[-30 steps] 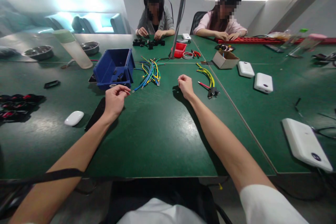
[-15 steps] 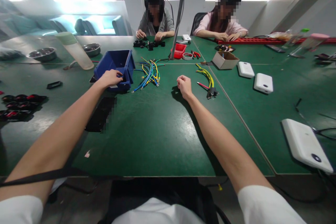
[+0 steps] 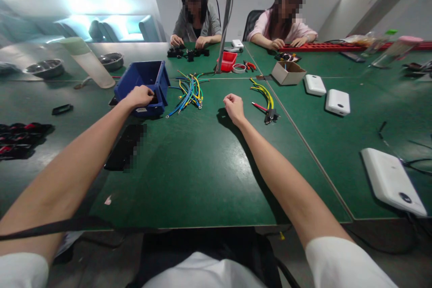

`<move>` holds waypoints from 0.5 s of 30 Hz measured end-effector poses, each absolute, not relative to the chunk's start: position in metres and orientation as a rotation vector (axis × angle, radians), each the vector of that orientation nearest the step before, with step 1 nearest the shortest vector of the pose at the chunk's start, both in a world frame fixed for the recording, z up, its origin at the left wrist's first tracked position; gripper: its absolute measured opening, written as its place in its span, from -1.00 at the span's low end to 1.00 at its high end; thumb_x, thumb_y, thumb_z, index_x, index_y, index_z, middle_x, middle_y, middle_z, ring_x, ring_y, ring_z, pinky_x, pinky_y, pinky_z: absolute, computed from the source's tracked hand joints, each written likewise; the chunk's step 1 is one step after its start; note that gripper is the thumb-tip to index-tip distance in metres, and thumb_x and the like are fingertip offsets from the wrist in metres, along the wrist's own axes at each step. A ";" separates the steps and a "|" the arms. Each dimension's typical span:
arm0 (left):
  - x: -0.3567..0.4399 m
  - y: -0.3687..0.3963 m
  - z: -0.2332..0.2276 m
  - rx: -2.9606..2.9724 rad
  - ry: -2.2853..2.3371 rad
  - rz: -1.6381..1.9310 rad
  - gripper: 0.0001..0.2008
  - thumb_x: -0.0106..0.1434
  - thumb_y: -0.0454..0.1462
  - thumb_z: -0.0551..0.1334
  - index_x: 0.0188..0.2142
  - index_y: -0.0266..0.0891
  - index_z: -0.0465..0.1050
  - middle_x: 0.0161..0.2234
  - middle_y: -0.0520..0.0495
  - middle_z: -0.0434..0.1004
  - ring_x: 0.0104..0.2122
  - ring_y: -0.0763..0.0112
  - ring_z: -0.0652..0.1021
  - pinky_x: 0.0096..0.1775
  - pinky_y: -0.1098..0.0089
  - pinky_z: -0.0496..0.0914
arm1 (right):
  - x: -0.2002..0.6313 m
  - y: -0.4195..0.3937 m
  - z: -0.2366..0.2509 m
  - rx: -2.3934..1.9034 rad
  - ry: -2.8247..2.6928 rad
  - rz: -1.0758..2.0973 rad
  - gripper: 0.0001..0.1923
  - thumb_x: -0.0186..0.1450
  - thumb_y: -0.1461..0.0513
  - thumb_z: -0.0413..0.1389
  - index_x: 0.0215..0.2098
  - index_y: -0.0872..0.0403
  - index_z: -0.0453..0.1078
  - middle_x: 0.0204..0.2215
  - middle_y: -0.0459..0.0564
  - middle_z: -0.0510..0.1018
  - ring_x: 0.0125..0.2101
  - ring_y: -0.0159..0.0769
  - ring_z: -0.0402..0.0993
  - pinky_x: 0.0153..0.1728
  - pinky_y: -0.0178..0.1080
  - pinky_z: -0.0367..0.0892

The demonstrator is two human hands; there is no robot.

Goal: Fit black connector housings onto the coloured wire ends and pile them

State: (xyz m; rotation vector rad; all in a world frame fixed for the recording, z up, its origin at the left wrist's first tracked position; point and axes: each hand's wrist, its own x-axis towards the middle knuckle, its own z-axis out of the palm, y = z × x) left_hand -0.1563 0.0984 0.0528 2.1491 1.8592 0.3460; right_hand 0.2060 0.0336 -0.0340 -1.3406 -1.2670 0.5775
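My left hand [image 3: 141, 96] reaches over the front edge of a blue plastic bin [image 3: 156, 109]. Its fingers dip inside, so their tips and anything between them are hidden. My right hand [image 3: 233, 106] is closed, with the fingers curled together just above the table; whatever they may hold does not show. Between my hands lies a loose heap of blue, yellow and green wires [image 3: 191, 94] with ring terminals. Right of my right hand sits a bundle of yellow-green wires [image 3: 269, 99] with a red one and black ends.
A black phone-like slab [image 3: 125, 147] lies below the bin. A leaning bottle [image 3: 89, 63] and metal bowls [image 3: 45, 67] are left. Behind the wires stand a metal pole [image 3: 225, 22], a red tray [image 3: 227, 61] and a small carton [image 3: 288, 74]. White devices [image 3: 391, 180] lie right. Two people work opposite.
My left hand stays at the bin, its fingers slightly deeper inside. My right hand keeps its closed pose. The whole view has shifted a little.
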 end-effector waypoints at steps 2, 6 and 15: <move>-0.157 0.099 0.052 2.146 1.874 0.414 -0.95 0.16 -0.44 0.33 -0.38 -0.47 0.50 -0.70 0.22 0.23 -0.61 0.58 0.15 -0.51 0.57 0.04 | 0.206 0.034 -0.035 -1.350 -1.285 0.562 -0.87 0.10 0.20 -0.01 -0.54 0.06 0.30 -0.62 -0.13 0.33 -0.51 -0.35 0.24 -0.43 -0.30 0.19; -0.158 0.093 0.053 2.151 1.909 0.538 -0.87 0.21 -0.36 0.33 -0.39 -0.46 0.48 -0.69 0.21 0.14 -0.60 0.53 0.06 -0.52 0.54 -0.02 | 0.206 0.032 -0.033 -1.367 -1.302 0.551 -0.86 0.11 0.19 -0.02 -0.53 0.07 0.31 -0.61 -0.12 0.34 -0.49 -0.33 0.27 -0.40 -0.28 0.21; -0.157 0.071 0.062 2.198 1.924 0.802 -0.69 0.22 -0.20 0.34 -0.49 -0.45 0.42 -0.67 0.18 0.10 -0.57 0.53 0.08 -0.38 0.57 0.13 | 0.207 0.034 -0.035 -1.387 -1.306 0.541 -0.87 0.11 0.20 -0.01 -0.52 0.07 0.32 -0.62 -0.13 0.34 -0.52 -0.35 0.25 -0.41 -0.29 0.20</move>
